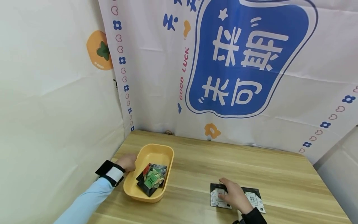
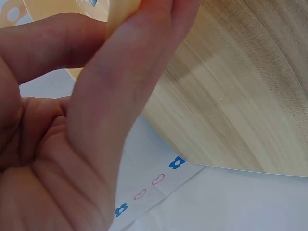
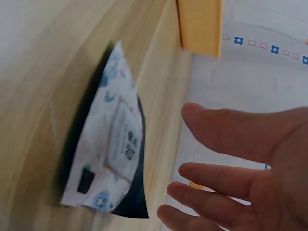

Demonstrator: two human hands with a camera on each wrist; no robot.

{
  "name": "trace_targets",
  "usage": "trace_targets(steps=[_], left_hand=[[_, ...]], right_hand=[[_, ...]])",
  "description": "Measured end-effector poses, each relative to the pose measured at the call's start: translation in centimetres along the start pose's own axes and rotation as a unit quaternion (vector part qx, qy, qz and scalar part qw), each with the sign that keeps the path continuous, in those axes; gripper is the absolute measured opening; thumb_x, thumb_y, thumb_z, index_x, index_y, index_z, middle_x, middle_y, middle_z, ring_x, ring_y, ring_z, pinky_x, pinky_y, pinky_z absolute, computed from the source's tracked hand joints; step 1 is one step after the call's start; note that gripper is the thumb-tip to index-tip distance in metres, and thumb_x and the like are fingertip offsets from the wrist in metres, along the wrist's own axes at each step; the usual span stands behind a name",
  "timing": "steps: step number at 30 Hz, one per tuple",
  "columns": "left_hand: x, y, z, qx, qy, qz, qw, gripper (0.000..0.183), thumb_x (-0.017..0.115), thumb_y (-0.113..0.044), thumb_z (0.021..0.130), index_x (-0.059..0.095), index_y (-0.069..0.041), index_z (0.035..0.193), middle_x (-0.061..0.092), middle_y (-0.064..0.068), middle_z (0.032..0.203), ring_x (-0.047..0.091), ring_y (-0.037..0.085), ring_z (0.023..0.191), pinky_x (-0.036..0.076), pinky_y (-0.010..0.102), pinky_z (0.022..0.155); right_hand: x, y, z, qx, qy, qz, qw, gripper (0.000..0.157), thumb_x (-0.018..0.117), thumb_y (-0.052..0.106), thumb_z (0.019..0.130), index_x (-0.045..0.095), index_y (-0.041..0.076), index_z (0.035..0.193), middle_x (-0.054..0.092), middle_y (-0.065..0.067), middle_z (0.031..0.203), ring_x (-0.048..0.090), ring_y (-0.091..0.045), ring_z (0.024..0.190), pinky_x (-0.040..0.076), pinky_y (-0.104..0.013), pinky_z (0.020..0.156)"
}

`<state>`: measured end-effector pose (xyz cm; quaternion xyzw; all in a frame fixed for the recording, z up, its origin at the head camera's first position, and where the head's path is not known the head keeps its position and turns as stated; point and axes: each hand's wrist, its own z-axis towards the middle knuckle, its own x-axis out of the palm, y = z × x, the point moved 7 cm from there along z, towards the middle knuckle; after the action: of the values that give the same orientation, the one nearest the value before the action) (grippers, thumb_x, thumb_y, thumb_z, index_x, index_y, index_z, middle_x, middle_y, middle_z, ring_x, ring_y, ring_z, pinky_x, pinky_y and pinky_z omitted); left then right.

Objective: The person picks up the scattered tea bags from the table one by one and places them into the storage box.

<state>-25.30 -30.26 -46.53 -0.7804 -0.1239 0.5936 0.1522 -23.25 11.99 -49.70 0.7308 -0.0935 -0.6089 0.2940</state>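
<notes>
A yellow plastic bin (image 1: 153,155) stands at the left of the table, and my left hand (image 1: 127,162) grips its left rim. Close up in the left wrist view, the thumb and fingers of that hand (image 2: 103,96) pinch the bin's wall (image 2: 120,17). Several flat packets (image 1: 152,179), black, green and red, lie piled inside. My right hand (image 1: 236,196) is over a black-and-white packet (image 1: 216,200) on the table, partly covering it. A similar packet (image 1: 254,199) lies just to its right. In the right wrist view, the fingers (image 3: 216,180) are spread apart from a packet (image 3: 108,149).
The wood-grain table (image 1: 190,174) meets a white printed cloth (image 1: 156,77) at its back edge. A plain pale wall (image 1: 56,93) rises close along the left side, beside the left forearm. Another pale surface (image 1: 341,174) borders the right edge.
</notes>
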Motion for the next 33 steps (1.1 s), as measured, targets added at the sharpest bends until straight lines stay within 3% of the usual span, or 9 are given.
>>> trace_targets(steps=[6, 13, 18, 23, 29, 33], left_hand=[[0.2, 0.0, -0.1, 0.005, -0.002, -0.01, 0.9999, 0.019, 0.051, 0.017, 0.078, 0.06, 0.003, 0.088, 0.056, 0.007, 0.067, 0.05, 0.013, 0.046, 0.037, 0.018, 0.04], [0.6, 0.4, 0.3, 0.01, 0.002, -0.016, 0.9998, 0.024, 0.05, 0.017, 0.072, 0.06, 0.003, 0.088, 0.056, 0.006, 0.07, 0.052, 0.014, 0.049, 0.038, 0.019, 0.04], [0.6, 0.6, 0.7, 0.004, 0.009, -0.019, 0.9998, 0.023, 0.051, 0.017, 0.076, 0.06, 0.002, 0.091, 0.057, 0.006, 0.069, 0.053, 0.013, 0.047, 0.039, 0.019, 0.039], [0.5, 0.6, 0.8, 0.002, 0.005, -0.015, 0.9999, 0.023, 0.052, 0.017, 0.075, 0.06, 0.002, 0.091, 0.057, 0.006, 0.069, 0.053, 0.013, 0.047, 0.04, 0.02, 0.039], [0.5, 0.5, 0.6, 0.014, -0.004, -0.022, 0.9996, 0.025, 0.05, 0.017, 0.072, 0.06, 0.002, 0.089, 0.056, 0.006, 0.067, 0.051, 0.013, 0.046, 0.037, 0.019, 0.039], [0.6, 0.5, 0.6, 0.01, -0.003, -0.019, 0.9998, 0.024, 0.05, 0.017, 0.073, 0.06, 0.002, 0.088, 0.056, 0.006, 0.068, 0.05, 0.013, 0.046, 0.037, 0.019, 0.039]], right_hand=[[0.4, -0.9, 0.3, 0.007, -0.002, -0.021, 1.0, 0.057, 0.08, 0.008, 0.078, 0.059, -0.006, 0.129, 0.054, -0.029, 0.138, 0.054, -0.048, 0.124, 0.046, -0.06, 0.101], [1.1, -1.6, 0.4, 0.009, -0.002, -0.043, 0.999, 0.056, 0.084, 0.008, 0.075, 0.061, -0.008, 0.124, 0.063, -0.025, 0.125, 0.06, -0.045, 0.117, 0.049, -0.058, 0.098], [1.2, -1.7, 0.5, 0.004, -0.017, -0.068, 0.998, 0.056, 0.085, 0.012, 0.074, 0.063, -0.005, 0.122, 0.063, -0.024, 0.125, 0.059, -0.044, 0.115, 0.049, -0.058, 0.097], [1.1, -1.8, 0.5, 0.009, -0.033, -0.083, 0.996, 0.056, 0.087, 0.014, 0.071, 0.065, 0.0, 0.121, 0.065, -0.018, 0.115, 0.06, -0.039, 0.104, 0.052, -0.054, 0.089], [1.3, -2.0, 0.8, 0.015, -0.022, -0.075, 0.997, 0.056, 0.088, 0.012, 0.069, 0.064, 0.004, 0.118, 0.068, -0.012, 0.103, 0.063, -0.03, 0.092, 0.054, -0.049, 0.079], [1.4, -2.2, 1.1, 0.028, -0.015, -0.06, 0.998, 0.049, 0.089, 0.009, 0.066, 0.064, 0.005, 0.107, 0.07, -0.011, 0.095, 0.063, -0.025, 0.079, 0.053, -0.043, 0.068]])
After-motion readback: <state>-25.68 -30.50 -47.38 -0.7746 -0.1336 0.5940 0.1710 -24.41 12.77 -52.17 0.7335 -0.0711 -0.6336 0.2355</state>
